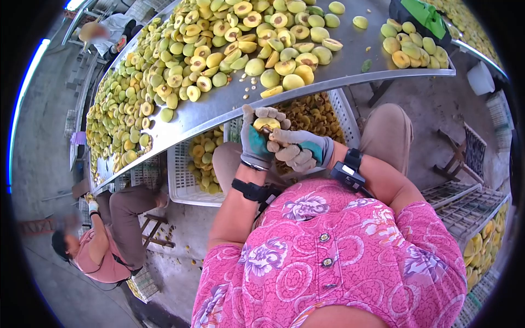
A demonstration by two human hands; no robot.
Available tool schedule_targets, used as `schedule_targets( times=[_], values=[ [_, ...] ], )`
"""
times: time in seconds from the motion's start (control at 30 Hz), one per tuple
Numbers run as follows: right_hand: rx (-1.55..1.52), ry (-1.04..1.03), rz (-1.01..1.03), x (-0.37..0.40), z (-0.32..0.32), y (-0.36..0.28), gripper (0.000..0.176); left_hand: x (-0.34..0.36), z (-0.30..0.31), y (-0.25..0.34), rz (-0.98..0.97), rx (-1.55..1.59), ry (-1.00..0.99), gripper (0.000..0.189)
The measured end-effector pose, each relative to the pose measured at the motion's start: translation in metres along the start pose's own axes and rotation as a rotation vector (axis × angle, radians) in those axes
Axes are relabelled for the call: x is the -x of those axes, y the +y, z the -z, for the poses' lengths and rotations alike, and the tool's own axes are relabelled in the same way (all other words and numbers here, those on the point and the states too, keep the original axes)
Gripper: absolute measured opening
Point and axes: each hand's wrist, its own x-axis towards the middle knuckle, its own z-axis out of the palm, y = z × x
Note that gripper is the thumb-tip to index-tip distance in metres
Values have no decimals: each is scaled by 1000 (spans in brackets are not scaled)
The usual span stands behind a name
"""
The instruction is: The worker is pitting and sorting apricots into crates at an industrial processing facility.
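Note:
My left hand, in a grey and green work glove, is closed around a yellow-green stone fruit with its brown centre showing. My right hand, gloved alike, presses against the fruit's near side with its fingers curled and pinched. Whatever its fingertips hold, if anything, is hidden. Both hands are above my lap, just in front of the metal table's edge. On the table lies a large heap of whole and halved fruits, several showing brown pits.
Under the table stand a white crate of yellow fruit and a crate of brownish pieces. A smaller fruit pile lies beside a green bag. A co-worker sits at left. A wooden chair and stacked crates stand at right.

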Motion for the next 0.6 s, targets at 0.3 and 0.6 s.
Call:
schedule_targets(
  times=[0.3, 0.6],
  values=[
    [-89, -101, -18, -13, 8, -3, 34, 1, 10, 6, -139, 1, 34, 50],
    [-158, -165, -47, -25, 12, 5, 36, 9, 20, 11, -165, 110, -45, 56]
  ],
)
